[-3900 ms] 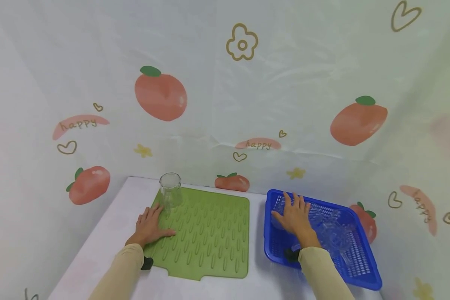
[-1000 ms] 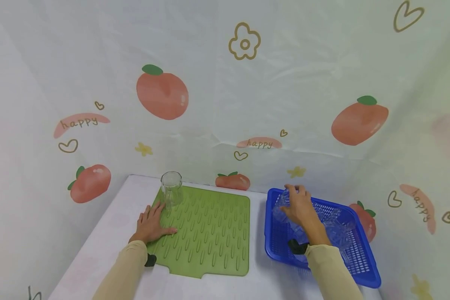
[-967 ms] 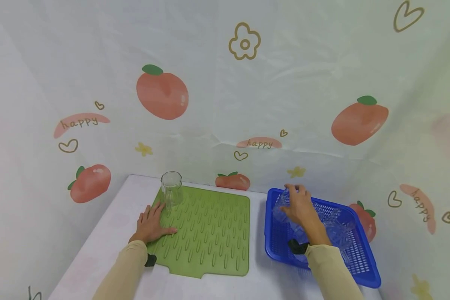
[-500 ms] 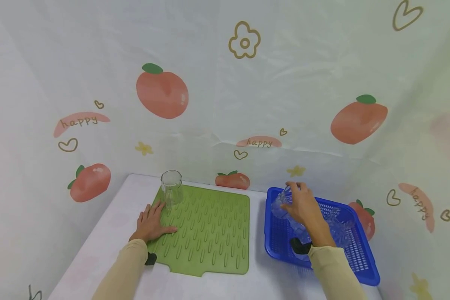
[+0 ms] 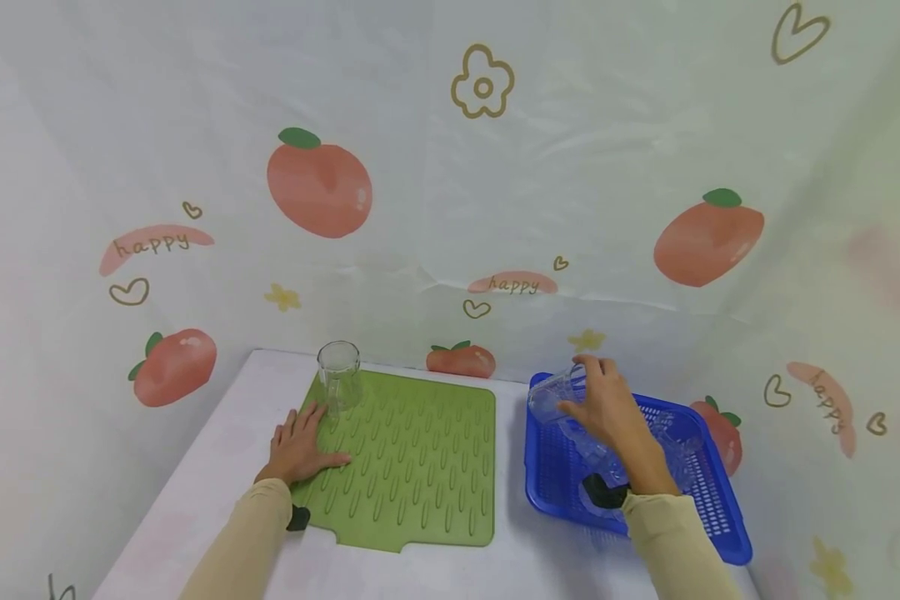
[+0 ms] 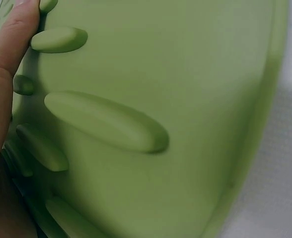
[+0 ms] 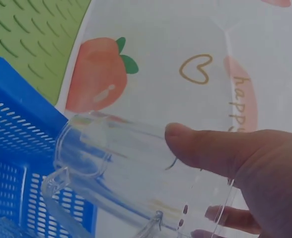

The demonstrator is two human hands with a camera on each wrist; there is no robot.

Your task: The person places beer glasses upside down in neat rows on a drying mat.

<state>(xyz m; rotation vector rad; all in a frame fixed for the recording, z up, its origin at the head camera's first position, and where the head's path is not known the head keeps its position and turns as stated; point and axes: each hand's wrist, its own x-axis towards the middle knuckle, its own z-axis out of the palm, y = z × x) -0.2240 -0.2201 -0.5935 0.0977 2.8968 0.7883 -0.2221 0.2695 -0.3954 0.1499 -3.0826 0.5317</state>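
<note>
- Lifting clear: right hand (image 5: 607,406) grips a glass cup (image 5: 558,393), now raised and tilted above the blue basket (image 5: 712,525).
- Left hand (image 5: 300,446) stays flat, fingers spread, on the green mat (image 5: 420,467).

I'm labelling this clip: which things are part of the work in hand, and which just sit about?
In hand:
right hand gripping a clear mug
blue basket, more glassware inside
green mat under the left hand
upright glass on the mat

Sitting about:
fruit-print backdrop

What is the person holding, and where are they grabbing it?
The right hand grips a clear glass cup round its side, tilted above the blue basket. The left hand holds nothing; it rests flat on the green mat.
</note>
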